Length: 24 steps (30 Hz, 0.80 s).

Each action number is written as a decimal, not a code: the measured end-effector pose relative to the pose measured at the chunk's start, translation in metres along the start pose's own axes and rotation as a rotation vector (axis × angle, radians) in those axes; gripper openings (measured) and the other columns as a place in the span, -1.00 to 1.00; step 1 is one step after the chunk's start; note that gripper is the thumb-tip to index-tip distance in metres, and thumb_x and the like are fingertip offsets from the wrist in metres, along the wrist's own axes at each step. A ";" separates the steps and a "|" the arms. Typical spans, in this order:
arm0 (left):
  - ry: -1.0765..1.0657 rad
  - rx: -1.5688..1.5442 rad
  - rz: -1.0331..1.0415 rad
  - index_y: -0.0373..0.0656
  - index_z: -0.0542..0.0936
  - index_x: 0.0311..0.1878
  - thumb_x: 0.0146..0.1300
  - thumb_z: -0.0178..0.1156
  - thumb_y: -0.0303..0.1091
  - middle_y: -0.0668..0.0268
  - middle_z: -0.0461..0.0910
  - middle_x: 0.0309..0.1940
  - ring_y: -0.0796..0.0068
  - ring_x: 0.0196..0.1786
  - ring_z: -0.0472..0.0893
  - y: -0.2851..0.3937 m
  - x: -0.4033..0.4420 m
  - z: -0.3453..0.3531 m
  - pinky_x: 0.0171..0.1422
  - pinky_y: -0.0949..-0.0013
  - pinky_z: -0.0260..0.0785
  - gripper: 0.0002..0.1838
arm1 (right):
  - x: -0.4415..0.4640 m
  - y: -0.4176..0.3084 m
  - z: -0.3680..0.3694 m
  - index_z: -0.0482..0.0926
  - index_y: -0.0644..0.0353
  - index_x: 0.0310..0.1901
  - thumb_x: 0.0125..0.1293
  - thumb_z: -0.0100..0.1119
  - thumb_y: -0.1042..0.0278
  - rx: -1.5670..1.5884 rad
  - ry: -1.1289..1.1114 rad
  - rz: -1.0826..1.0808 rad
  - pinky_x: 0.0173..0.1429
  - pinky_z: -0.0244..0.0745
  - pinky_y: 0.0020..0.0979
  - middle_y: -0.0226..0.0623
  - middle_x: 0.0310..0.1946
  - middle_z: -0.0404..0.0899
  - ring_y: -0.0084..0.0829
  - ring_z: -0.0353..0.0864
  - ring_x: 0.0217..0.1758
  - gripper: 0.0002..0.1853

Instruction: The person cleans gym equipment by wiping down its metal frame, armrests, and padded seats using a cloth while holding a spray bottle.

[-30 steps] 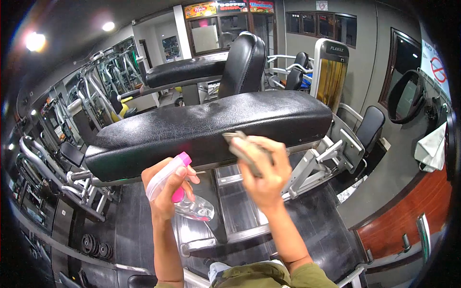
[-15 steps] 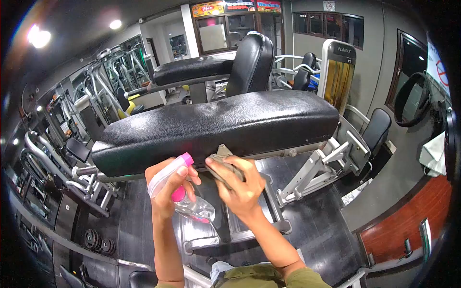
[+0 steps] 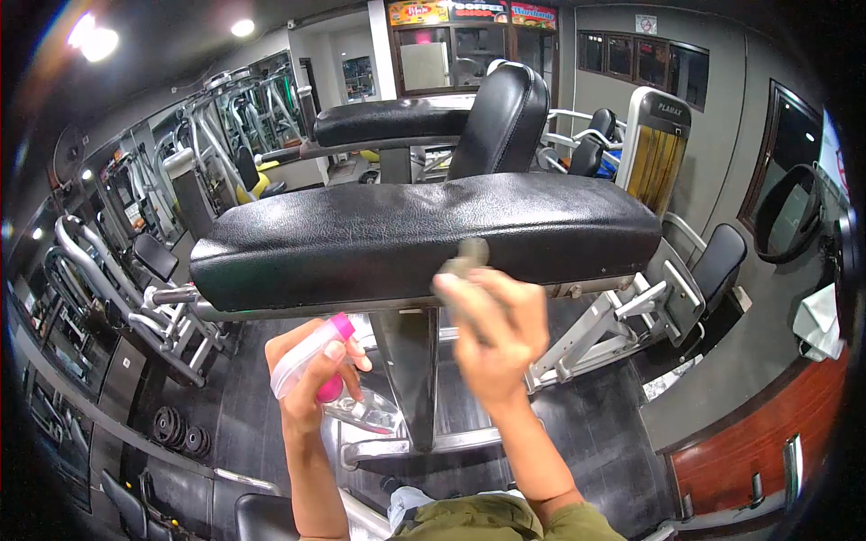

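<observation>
A clear spray bottle point(image 3: 368, 413) with a pink and whitish spray head is in my left hand point(image 3: 307, 370). The fingers wrap round its neck, below the front edge of a long black padded cushion point(image 3: 415, 221). My right hand point(image 3: 501, 338), blurred by motion, grips a greyish-brown cloth point(image 3: 467, 266). The cloth is at the cushion's front face, right of its middle; whether it touches the surface is hard to tell. Light glares on the cushion's creased top.
A metal post point(image 3: 406, 370) carries the cushion from below. Behind it rises a black backrest point(image 3: 505, 113). A weight-stack machine point(image 3: 658, 149) stands at the right rear. Weight plates point(image 3: 169, 426) lie on the dark floor at left.
My right hand has moved right along the cushion's front with the cloth, away from my left hand. The left hand still holds the spray bottle, slightly lower. The view has shifted a little.
</observation>
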State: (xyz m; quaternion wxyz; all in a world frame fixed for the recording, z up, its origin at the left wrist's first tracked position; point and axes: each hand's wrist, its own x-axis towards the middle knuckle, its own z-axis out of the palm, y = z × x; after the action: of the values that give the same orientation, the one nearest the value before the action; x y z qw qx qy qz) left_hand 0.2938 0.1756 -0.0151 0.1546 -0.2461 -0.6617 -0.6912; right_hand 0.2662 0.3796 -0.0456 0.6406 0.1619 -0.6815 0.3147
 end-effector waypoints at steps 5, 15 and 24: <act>0.034 -0.022 -0.012 -0.47 0.60 -0.37 0.19 0.21 -0.13 0.05 0.62 -0.53 0.40 -0.70 0.55 0.006 0.000 -0.001 -0.65 0.44 0.39 -0.56 | 0.019 -0.033 0.025 0.74 -0.24 -0.03 -0.09 0.32 0.43 0.007 -0.194 -0.176 -0.25 0.61 -0.52 -0.67 -0.07 0.60 -0.43 0.55 -0.18 -0.51; 0.154 -0.001 -0.003 -0.46 0.60 -0.40 0.18 0.20 -0.16 0.06 0.62 -0.56 0.42 -0.66 0.56 0.012 -0.013 -0.021 -0.63 0.47 0.41 -0.58 | 0.048 0.015 -0.032 0.77 -0.20 -0.13 -0.16 0.40 0.54 -0.151 -0.172 -0.232 -0.26 0.57 -0.45 -0.62 -0.19 0.65 -0.42 0.56 -0.28 -0.52; 0.113 0.073 0.040 -0.46 0.59 -0.40 0.21 0.16 -0.14 0.06 0.61 -0.56 0.42 -0.67 0.55 0.014 -0.010 -0.022 -0.65 0.46 0.39 -0.57 | 0.079 -0.032 0.021 0.71 -0.09 -0.15 0.04 0.26 0.33 -0.025 -0.402 -0.477 -0.35 0.57 -0.56 -0.63 -0.20 0.53 -0.56 0.52 -0.20 -0.72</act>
State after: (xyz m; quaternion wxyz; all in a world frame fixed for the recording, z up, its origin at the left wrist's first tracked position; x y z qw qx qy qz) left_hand 0.3066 0.1515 -0.0087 0.2143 -0.2140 -0.6716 -0.6762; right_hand 0.2597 0.3562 0.0394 0.5507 0.3681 -0.7412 0.1088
